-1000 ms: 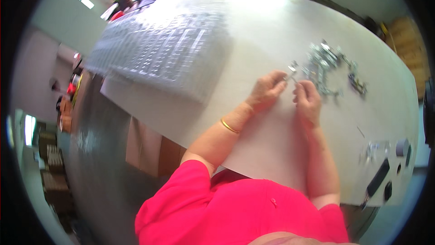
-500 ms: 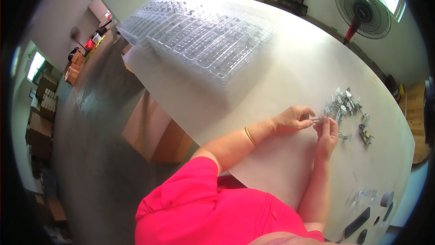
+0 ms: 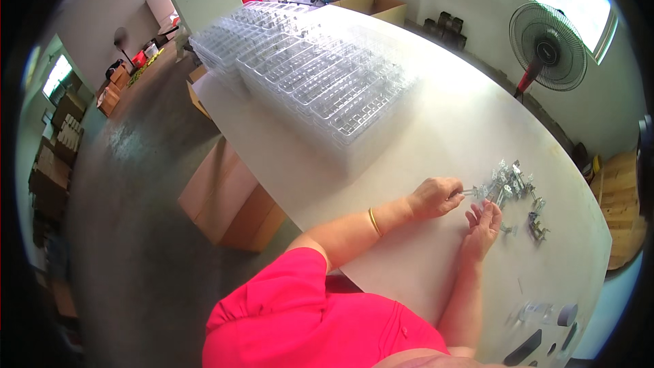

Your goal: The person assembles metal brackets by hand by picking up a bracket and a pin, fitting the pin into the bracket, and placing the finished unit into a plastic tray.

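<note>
My left hand [image 3: 433, 197] is closed in a pinch on a small metal part with a thin shaft [image 3: 468, 192], whose end points to the right toward a heap. To the right and slightly nearer, my right hand [image 3: 482, 230] has its thumb and fingers bent together by a slim silvery metal piece [image 3: 501, 198] at the heap's near edge. Its fingertips partly cover that piece. Small silvery metal brackets [image 3: 509, 179] lie tangled in the heap just beyond both hands, with several darker metal pieces [image 3: 537, 227] at its right side.
Stacks of clear plastic trays [image 3: 320, 89] fill the far left of the white table [image 3: 402, 259]. At the near right lie a clear bottle [image 3: 537, 312] and a black flat object [image 3: 523, 349]. A cardboard box [image 3: 231, 198] stands on the floor, left; a fan [image 3: 547, 48] stands beyond the table.
My hands have moved apart from where they met. The left one keeps its thin metal part; the right one is now at the heap's edge. The whole view has shifted slightly.
</note>
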Demonstrator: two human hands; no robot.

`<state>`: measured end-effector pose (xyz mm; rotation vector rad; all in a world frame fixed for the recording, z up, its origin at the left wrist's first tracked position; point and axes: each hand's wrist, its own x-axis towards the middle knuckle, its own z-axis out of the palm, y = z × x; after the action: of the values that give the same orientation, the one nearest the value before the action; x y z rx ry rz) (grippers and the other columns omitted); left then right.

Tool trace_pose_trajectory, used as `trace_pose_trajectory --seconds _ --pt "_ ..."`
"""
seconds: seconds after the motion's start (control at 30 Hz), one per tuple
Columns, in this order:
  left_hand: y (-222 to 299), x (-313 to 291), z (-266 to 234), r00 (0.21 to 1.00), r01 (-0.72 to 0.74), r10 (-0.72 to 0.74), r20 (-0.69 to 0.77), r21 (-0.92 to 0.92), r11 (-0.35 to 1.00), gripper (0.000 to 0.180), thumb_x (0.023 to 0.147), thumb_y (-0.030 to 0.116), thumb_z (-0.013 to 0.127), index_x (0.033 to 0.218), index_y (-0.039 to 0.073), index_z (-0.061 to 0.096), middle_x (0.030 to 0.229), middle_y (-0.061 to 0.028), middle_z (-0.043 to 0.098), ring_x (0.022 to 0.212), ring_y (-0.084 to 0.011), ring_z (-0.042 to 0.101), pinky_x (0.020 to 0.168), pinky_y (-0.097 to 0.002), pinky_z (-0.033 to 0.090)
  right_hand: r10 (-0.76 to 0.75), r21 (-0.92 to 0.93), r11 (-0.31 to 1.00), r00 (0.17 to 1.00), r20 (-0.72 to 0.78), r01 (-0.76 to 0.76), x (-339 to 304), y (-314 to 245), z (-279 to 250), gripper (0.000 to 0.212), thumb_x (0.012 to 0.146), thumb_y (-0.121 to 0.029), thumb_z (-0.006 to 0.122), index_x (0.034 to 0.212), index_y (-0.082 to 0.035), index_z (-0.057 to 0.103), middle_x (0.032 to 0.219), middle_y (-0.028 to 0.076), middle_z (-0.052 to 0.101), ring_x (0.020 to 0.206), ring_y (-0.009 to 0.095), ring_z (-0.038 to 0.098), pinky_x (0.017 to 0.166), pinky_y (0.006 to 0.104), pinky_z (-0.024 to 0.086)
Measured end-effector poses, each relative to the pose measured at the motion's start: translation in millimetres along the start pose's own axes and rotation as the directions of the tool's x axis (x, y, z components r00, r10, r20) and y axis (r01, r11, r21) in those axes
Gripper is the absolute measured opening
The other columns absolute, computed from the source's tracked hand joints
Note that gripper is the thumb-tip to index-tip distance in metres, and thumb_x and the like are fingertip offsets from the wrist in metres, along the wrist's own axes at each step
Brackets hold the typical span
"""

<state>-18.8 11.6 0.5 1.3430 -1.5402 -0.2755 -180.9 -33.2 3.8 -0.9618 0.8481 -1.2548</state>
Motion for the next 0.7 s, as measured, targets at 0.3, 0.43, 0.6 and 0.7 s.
trace_pose_trajectory --seconds 0.3,0.43,0.6,0.7 --pt "95.7 26.2 -62.5 0.984 0.164 -0.180 -0.008 -0.382 0.909 0.016 0.093 0.010 0.068 0.100 -0.004 0.065 0.082 -0.0091 0.070 0.075 -0.0109 0.064 0.068 -0.0283 0.053 -0.087 -0.150 0.982 0.983 0.163 0.112 1.9 10.3 -11.4 0.013 0.103 -0.019 0.056 0.105 -0.007 0.059 0.098 0.003 0.063 0.072 0.008 0.057 0.063 0.0226 0.048" --pt "129.8 25.7 -127.4 0.992 0.055 -0.081 -0.092 -0.262 0.963 0.015 0.090 0.008 0.071 0.099 -0.003 0.066 0.084 -0.0084 0.070 0.077 -0.0110 0.065 0.071 -0.0267 0.054 -0.072 -0.204 0.972 0.976 0.207 0.115 0.1 11.6 -7.1 0.011 0.102 -0.018 0.057 0.102 -0.007 0.060 0.095 0.002 0.062 0.070 0.007 0.056 0.063 0.0222 0.047" --pt "116.7 41.8 -215.7 0.962 0.048 -0.002 -0.273 0.163 0.985 0.014 0.091 0.012 0.071 0.098 0.000 0.070 0.087 -0.0048 0.072 0.081 -0.0086 0.065 0.073 -0.0239 0.052 -0.063 -0.208 0.972 0.970 0.234 0.113 5.0 17.4 -12.3 0.009 0.102 -0.016 0.058 0.102 -0.007 0.060 0.094 0.001 0.062 0.070 0.007 0.056 0.062 0.0218 0.047" --pt "86.6 61.3 -278.8 0.929 0.163 -0.116 -0.351 0.109 0.981 0.016 0.095 0.014 0.067 0.098 -0.001 0.071 0.085 -0.0027 0.071 0.078 -0.0075 0.064 0.071 -0.0223 0.052 -0.058 -0.217 0.970 0.969 0.242 0.112 4.8 20.3 -13.2 0.008 0.101 -0.015 0.059 0.102 -0.007 0.060 0.094 0.001 0.062 0.070 0.006 0.056 0.063 0.0220 0.047"
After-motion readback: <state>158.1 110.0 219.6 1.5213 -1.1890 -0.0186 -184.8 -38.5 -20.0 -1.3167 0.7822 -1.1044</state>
